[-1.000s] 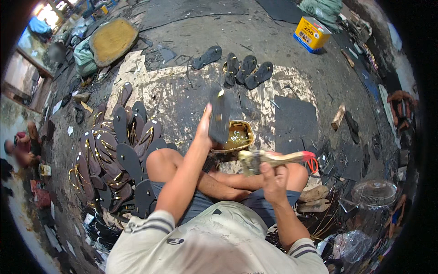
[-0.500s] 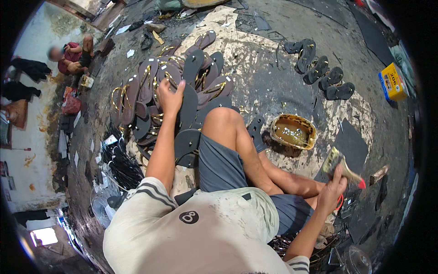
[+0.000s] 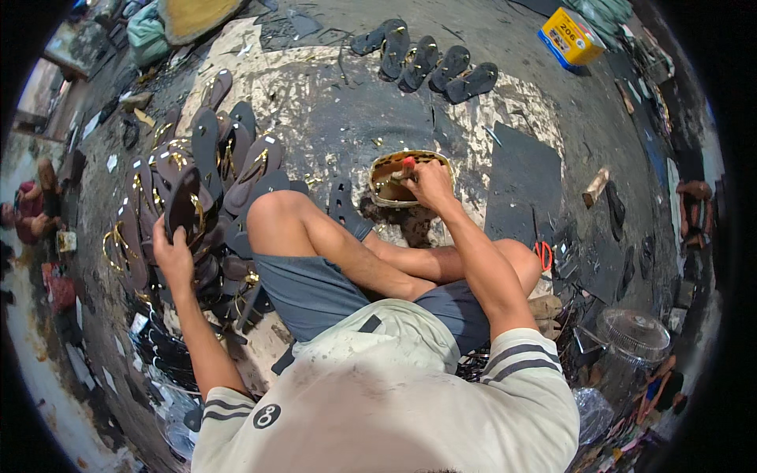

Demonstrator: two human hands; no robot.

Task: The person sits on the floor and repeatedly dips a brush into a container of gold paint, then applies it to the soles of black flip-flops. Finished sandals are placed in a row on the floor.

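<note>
My left hand (image 3: 173,254) is closed round the near end of a dark brown flip-flop (image 3: 184,202) with gold straps. It holds it tilted up over a pile of similar flip-flops (image 3: 138,185) and dark soles (image 3: 205,138). My right hand (image 3: 431,188) grips a brush (image 3: 408,163) by its red-tipped handle. The bristles are down inside a tub (image 3: 379,197) of brownish liquid, mostly out of sight behind the hand. Beside the tub, near my shin, lies a dark slotted sole (image 3: 341,201).
A row of black flip-flops (image 3: 422,63) lies at the far side. Beyond stands a yellow and blue container (image 3: 572,38). A dark sheet (image 3: 524,177) and red-handled scissors (image 3: 544,254) lie to my right. A person (image 3: 31,209) sits at the far left.
My right hand has swung left and lowered the brush into the tub. My left hand has taken up a flip-flop from the pile. The whole view has turned toward the right.
</note>
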